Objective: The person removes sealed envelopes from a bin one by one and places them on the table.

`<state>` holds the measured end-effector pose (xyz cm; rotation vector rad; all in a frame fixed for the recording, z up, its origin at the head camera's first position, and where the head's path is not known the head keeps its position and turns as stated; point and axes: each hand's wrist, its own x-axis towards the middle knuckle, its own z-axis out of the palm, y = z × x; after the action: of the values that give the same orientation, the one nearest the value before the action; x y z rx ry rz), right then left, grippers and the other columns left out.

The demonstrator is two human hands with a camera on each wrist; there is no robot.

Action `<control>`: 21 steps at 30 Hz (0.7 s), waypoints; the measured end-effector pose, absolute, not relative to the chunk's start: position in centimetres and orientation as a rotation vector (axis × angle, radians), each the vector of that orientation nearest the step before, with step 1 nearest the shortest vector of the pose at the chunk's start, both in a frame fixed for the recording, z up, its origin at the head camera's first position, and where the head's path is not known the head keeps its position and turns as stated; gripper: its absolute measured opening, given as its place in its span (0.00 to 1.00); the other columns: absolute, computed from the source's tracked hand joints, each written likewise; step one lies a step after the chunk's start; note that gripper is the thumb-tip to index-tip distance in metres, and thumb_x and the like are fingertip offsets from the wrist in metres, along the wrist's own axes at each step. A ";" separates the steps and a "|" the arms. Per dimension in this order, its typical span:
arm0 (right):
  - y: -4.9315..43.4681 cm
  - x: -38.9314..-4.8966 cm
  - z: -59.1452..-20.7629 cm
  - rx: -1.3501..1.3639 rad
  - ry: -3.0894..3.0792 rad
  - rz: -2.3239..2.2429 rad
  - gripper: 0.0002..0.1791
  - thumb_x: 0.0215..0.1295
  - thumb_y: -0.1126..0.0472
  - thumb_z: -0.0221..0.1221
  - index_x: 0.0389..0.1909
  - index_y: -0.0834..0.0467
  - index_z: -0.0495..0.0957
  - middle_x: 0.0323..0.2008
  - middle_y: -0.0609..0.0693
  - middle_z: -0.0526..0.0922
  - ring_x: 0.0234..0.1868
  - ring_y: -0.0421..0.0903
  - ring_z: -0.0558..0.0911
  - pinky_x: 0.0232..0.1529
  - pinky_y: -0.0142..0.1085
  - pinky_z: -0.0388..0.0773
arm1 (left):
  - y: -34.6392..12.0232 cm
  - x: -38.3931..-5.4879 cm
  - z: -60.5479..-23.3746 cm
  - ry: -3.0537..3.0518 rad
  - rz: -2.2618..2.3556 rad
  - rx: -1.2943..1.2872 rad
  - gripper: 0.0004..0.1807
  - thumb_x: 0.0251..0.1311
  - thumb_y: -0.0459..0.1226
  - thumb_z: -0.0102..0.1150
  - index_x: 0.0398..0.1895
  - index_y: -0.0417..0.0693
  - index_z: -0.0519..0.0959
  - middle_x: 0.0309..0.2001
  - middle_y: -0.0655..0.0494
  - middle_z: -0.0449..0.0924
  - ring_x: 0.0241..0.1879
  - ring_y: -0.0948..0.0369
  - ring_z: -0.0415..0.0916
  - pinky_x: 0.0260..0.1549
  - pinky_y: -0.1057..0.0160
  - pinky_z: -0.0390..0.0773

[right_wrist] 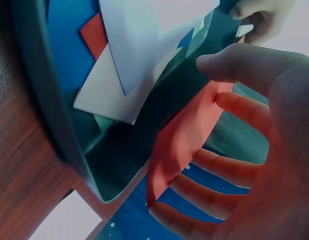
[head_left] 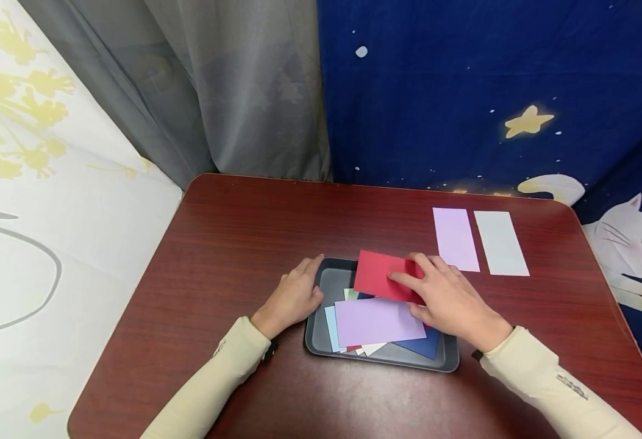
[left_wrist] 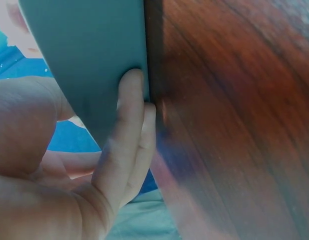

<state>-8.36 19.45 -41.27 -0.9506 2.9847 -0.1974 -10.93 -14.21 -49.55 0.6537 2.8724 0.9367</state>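
Clock positions are read from the tray's centre, twelve being the table's far side. At three o'clock, the right hand (head_left: 455, 299) spans the red card (head_left: 372, 274), thumb and fingers set to its edges. The red card sits at twelve, over the tray (head_left: 333, 280), covering part of the far rim. At nine to ten, the left hand (head_left: 293, 296) grips the tray's side wall, thumb by the rim, fingers outside. Inside, a lilac card (head_left: 378, 320) overlies others: light blue (head_left: 330, 329) at eight, dark blue (head_left: 422, 349) at four. The right hand obstructs sight of the red card's right end. On the table (head_left: 233, 244), a loose lilac card (head_left: 455, 238) lies between one and two, a white card (head_left: 502, 244) at two.
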 end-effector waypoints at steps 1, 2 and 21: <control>19.6 -8.5 -41.3 -0.952 2.990 -0.200 0.40 0.52 0.54 0.84 0.70 0.48 0.85 0.64 0.66 0.76 0.55 0.67 0.81 0.51 0.63 0.85 | -14.2 -10.9 -49.6 2.883 0.927 0.665 0.43 0.60 0.30 0.62 0.81 0.31 0.66 0.66 0.36 0.78 0.36 0.52 0.80 0.43 0.41 0.85; 19.7 -8.6 -41.3 -0.951 2.994 -0.201 0.40 0.52 0.54 0.84 0.70 0.48 0.85 0.64 0.67 0.76 0.55 0.67 0.81 0.51 0.62 0.85 | -14.2 -10.7 -49.2 2.884 0.924 0.667 0.42 0.59 0.30 0.62 0.81 0.30 0.67 0.66 0.35 0.78 0.37 0.52 0.80 0.43 0.41 0.85; 23.1 -10.4 -41.2 -0.769 3.060 -0.251 0.40 0.59 0.53 0.80 0.74 0.52 0.81 0.68 0.70 0.74 0.56 0.72 0.79 0.47 0.66 0.85 | -13.5 -10.0 -46.6 2.854 0.914 0.615 0.40 0.61 0.27 0.62 0.79 0.27 0.67 0.67 0.34 0.77 0.35 0.52 0.79 0.44 0.40 0.85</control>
<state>-10.45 23.13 -41.23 -0.7685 3.0604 -0.2509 -9.97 -13.53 -46.55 0.6150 2.8538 0.9141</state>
